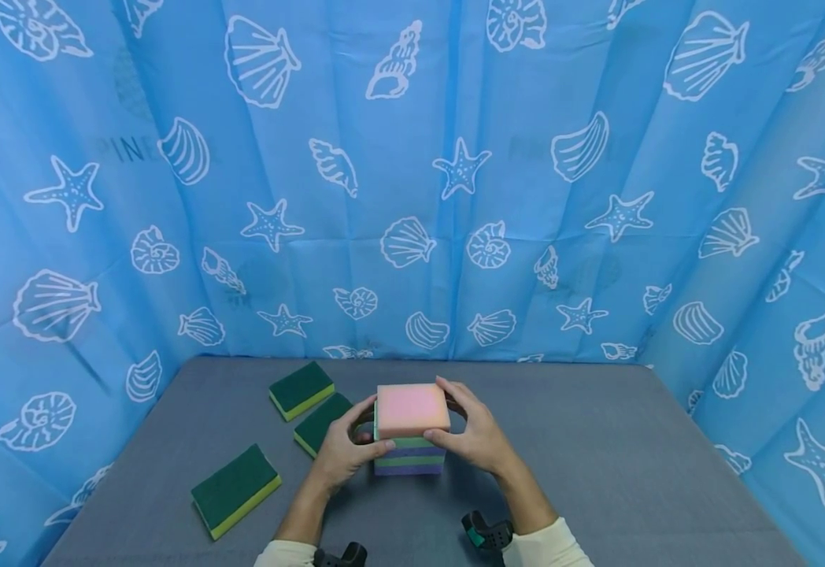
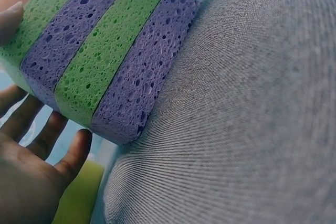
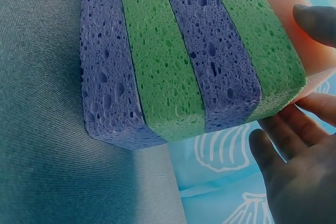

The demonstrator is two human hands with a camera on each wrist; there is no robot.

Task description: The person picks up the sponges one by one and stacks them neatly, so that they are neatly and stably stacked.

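A stack of sponges stands on the grey table in front of me, with purple and green layers alternating. On top lies a pink sponge. My right hand holds the pink sponge at its right end, thumb on the front face and fingers round the side and back. At the left side, my left hand grips the upper part of the stack, its thumb against the front of the top green sponge and its fingers along the side. The lowest purple sponge rests on the cloth.
Green-and-yellow scouring sponges lie to the left: one at the back, one partly behind my left hand, and one nearer the front. A grey cloth covers the table. Behind and at both sides hangs a blue shell-print curtain.
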